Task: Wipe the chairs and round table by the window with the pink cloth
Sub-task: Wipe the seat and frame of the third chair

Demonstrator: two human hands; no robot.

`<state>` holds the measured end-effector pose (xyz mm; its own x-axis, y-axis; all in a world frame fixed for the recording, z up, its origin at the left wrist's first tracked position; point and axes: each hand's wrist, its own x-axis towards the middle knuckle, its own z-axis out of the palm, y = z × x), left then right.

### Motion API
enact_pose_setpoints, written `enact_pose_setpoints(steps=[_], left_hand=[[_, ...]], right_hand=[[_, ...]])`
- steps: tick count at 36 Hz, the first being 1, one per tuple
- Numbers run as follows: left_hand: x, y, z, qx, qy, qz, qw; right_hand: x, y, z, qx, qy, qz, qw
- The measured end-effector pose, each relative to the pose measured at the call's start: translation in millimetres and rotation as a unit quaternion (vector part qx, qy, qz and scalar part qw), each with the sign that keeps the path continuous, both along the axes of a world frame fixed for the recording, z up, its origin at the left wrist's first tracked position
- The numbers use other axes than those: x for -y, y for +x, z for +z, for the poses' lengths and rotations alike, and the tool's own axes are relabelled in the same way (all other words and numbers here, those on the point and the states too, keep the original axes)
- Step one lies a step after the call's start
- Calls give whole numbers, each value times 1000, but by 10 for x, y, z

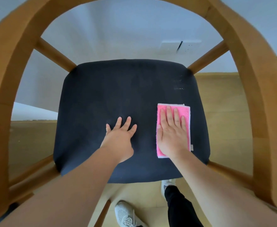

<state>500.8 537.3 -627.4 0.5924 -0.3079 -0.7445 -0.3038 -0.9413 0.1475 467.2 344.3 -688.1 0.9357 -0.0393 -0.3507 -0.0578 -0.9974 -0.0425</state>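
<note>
Under the flat right hand (173, 136), pink cloth (186, 113) lies lengthwise front-to-back.

Both forearms are bare from the bottom edge of the view to the wrists, with no sleeve, watch or bracelet on them, and the left hand (120, 136) and right hand (173, 135) carry no gloves or rings. The fingers (168, 113) are bare too, with short, unpainted nails. Lower in the view, one leg is covered by black trousers (180, 208) of plain fabric, and the feet wear light grey knit sneakers (126, 215) with laces of the same grey and a pale sole edge.
</note>
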Motion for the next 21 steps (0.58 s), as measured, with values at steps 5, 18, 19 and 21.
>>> enact_pose_setpoints(steps=[5,18,19,21], left_hand=[[16,42,2,-18,4,2,1000],[17,29,-87,-25,20,-10,999],[11,27,-94,-25,21,-10,999],[4,23,-103,-24,21,-10,999]], right_hand=[[76,844,3,18,11,-18,1000],[95,2136,-24,30,28,17,999],[92,2127,-17,34,31,19,999],[94,2096,-14,35,38,19,998]])
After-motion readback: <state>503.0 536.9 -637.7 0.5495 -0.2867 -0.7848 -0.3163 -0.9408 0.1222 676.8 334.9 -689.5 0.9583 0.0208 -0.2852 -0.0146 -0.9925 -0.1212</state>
